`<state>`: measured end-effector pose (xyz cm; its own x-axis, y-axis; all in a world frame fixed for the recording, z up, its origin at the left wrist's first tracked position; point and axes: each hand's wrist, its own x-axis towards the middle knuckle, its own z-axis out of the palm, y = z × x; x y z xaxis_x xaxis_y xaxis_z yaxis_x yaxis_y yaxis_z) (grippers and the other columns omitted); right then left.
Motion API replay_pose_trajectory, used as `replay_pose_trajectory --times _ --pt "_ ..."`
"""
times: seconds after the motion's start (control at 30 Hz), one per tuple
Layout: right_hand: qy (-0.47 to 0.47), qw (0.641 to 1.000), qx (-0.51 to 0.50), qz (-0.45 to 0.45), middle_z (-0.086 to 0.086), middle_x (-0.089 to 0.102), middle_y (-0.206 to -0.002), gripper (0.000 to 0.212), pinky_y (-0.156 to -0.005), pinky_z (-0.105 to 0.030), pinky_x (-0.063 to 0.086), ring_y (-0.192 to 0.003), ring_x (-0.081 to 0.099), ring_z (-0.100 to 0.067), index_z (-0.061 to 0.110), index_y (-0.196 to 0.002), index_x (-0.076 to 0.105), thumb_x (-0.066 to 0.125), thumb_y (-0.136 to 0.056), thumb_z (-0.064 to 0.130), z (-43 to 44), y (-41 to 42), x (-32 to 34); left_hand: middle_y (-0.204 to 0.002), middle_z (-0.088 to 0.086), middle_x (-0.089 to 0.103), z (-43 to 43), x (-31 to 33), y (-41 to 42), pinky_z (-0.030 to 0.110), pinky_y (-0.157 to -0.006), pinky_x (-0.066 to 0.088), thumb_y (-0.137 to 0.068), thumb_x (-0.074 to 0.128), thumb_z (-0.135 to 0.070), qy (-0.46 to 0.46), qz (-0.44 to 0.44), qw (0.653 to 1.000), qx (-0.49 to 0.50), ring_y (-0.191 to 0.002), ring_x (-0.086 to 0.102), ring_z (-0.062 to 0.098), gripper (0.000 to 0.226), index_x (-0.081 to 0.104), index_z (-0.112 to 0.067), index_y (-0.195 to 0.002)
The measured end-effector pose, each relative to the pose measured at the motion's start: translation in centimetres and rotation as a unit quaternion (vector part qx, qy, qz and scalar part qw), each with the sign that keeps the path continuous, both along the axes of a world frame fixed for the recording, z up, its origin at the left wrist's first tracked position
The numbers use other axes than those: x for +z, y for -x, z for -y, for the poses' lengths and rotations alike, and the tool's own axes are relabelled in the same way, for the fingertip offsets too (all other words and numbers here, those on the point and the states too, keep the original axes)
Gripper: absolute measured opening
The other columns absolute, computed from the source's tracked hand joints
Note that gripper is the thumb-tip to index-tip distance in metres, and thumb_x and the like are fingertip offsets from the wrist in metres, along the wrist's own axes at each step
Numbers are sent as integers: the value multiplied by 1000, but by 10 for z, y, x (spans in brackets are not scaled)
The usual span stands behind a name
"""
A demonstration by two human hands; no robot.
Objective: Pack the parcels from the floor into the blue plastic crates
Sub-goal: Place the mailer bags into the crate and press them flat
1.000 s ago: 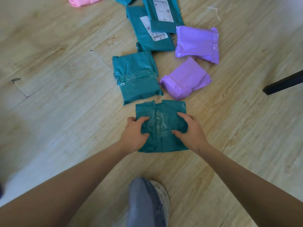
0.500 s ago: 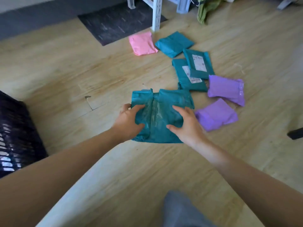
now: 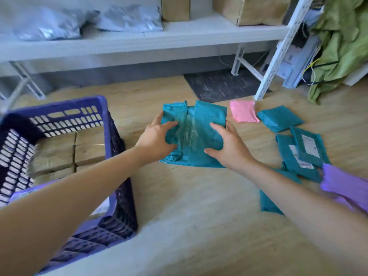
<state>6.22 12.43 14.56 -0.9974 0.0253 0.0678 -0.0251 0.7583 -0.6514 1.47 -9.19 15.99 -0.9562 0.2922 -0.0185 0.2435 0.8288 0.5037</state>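
A teal parcel (image 3: pixel 196 124) with a clear tape strip hangs in the air above the wooden floor. My left hand (image 3: pixel 157 141) grips its left edge and my right hand (image 3: pixel 229 148) grips its right edge, thumbs on top. The blue plastic crate (image 3: pixel 107 124) stands to the left of the parcel, with brown paper-wrapped boxes (image 3: pixel 65 154) inside it. More parcels lie on the floor at the right: a pink parcel (image 3: pixel 243 111), several teal parcels (image 3: pixel 279 118) and a purple parcel (image 3: pixel 346 186).
A white metal shelf rack (image 3: pixel 278 50) runs along the back, with grey bags and cardboard boxes on it. A dark mat (image 3: pixel 221 84) lies under it. A green cloth (image 3: pixel 342 42) hangs at the far right.
Both hands lifted the teal parcel off the floor and carried it left. My view rose and swung left, so the blue crate and the shelf came into sight.
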Motion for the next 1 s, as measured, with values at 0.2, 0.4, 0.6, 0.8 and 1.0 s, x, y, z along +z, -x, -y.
replay_pose_trajectory --times 0.2,0.4,0.6,0.8,1.0 --pt "-12 998 64 -9 2 16 -155 80 -109 -33 34 -135 37 -16 28 -144 37 78 -75 26 92 46 16 -159 -1 6 94 18 11 36 -109 34 -76 74 -27 27 -37 998 49 -135 33 33 74 40 -35 -141" --pt "-34 990 138 -9 1 11 -158 79 -107 -28 34 -136 35 -16 30 -144 37 77 -75 32 200 79 21 -159 -4 11 205 24 19 42 -113 26 -79 72 -27 77 -33 990 110 -138 27 34 73 37 -37 -142" --pt "-63 973 220 45 -3 2 -160 82 -108 -29 30 -140 30 -20 30 -146 33 76 -77 36 300 96 3 -157 -4 17 302 0 25 46 -110 31 -81 72 -22 76 11 981 178 -139 25 35 68 41 -37 -140" --pt "-90 958 249 108 -4 -6 -160 83 -109 -31 27 -146 16 -21 32 -148 27 74 -80 35 369 109 -33 -158 -6 15 358 -49 18 45 -107 32 -81 71 -26 79 52 974 207 -138 28 35 69 39 -38 -141" --pt "-74 951 260 148 -4 7 -157 80 -107 -27 26 -141 23 -23 23 -149 28 72 -82 27 414 117 -71 -158 3 14 390 -86 14 39 -114 19 -88 63 -24 81 98 965 231 -141 23 31 63 36 -29 -144"
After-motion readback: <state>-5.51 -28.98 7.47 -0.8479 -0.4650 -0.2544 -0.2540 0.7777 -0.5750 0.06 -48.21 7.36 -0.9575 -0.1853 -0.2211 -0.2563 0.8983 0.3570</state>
